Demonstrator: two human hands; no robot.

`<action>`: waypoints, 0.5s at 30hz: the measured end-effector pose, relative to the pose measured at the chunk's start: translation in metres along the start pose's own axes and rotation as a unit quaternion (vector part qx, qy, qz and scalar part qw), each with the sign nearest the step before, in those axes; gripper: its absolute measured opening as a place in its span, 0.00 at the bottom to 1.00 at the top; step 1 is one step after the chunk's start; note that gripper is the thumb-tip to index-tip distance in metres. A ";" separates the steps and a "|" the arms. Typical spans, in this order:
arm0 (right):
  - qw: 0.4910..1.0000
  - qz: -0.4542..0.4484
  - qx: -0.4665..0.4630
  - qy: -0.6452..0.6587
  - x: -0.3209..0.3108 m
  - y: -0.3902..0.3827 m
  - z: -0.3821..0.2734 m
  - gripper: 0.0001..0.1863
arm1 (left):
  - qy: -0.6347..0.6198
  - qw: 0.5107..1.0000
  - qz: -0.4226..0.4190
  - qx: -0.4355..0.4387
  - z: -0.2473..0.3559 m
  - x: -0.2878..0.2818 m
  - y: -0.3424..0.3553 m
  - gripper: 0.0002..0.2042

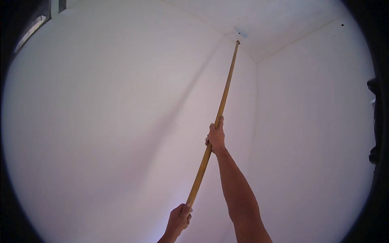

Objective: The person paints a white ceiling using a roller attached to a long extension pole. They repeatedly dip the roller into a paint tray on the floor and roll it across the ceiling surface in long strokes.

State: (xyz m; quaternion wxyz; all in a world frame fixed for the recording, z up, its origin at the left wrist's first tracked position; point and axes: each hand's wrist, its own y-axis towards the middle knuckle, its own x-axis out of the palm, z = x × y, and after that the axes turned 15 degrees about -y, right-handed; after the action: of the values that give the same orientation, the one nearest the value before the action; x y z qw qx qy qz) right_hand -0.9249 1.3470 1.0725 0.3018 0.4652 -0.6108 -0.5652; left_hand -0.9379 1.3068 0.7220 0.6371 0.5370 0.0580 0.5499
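Observation:
A long yellow-brown pole point(225, 91) slants up and to the right in front of me. At its far end is a pale, bluish paint roller point(242, 33), up at the ceiling close to the corner; whether it touches the surface I cannot tell. My right hand point(216, 137) is wrapped around the middle of the pole, with its arm stretched upward. Lower down, my left hand point(178, 218) grips the pole near its bottom end, thumb along the shaft. The pole's lowest tip is hidden by that hand.
A pale wall point(101, 101) spreads across the left, and another wall point(312, 113) meets it at the corner. The whitish ceiling point(283, 20) has beige lines along its edges. A window-like opening point(32, 30) shows at upper left. Dark shapes point(375, 121) stand at the right rim.

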 end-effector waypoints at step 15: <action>1.000 0.009 -0.007 -0.025 0.003 0.000 0.001 0.37 | 0.011 1.000 0.015 0.008 0.007 0.009 -0.013 0.23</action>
State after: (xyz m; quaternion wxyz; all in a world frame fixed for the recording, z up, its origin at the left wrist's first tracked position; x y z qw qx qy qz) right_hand -0.9272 1.3452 1.0720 0.2949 0.4433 -0.6182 -0.5783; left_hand -0.9216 1.3117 0.7197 0.6239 0.5364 0.0612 0.5651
